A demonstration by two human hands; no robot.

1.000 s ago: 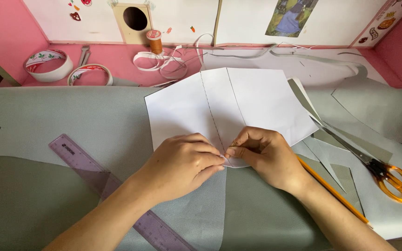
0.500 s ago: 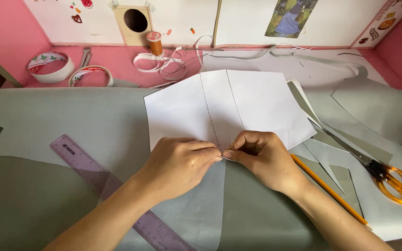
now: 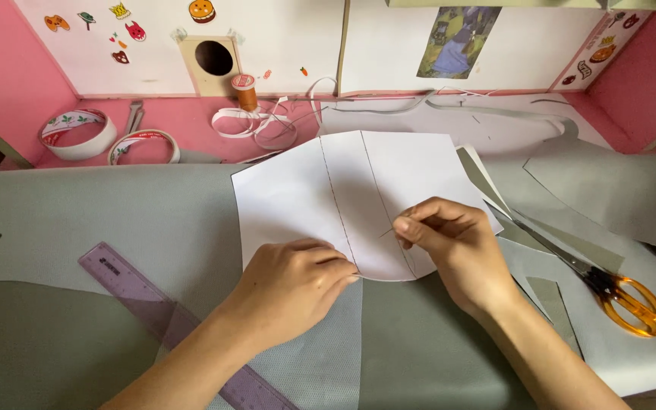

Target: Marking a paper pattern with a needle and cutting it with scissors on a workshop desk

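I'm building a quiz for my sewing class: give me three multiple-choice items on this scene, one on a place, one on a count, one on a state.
1. Where do the scissors lie?
A. right of the right hand
B. under the ruler
C. on the wall

2. How many tape rolls sit at the back left?
A. one
B. two
C. four

3. How does the left hand stand?
A. lifted off
B. holding the ruler
C. pressing the white paper pattern

Key: 1 A, orange handles lie by the right arm; 2 B, one tape roll beside another; 3 C, fingertips rest on its lower edge.

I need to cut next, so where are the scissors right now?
In the head view the orange-handled scissors lie on the grey fabric at the right, just beyond the right hand.
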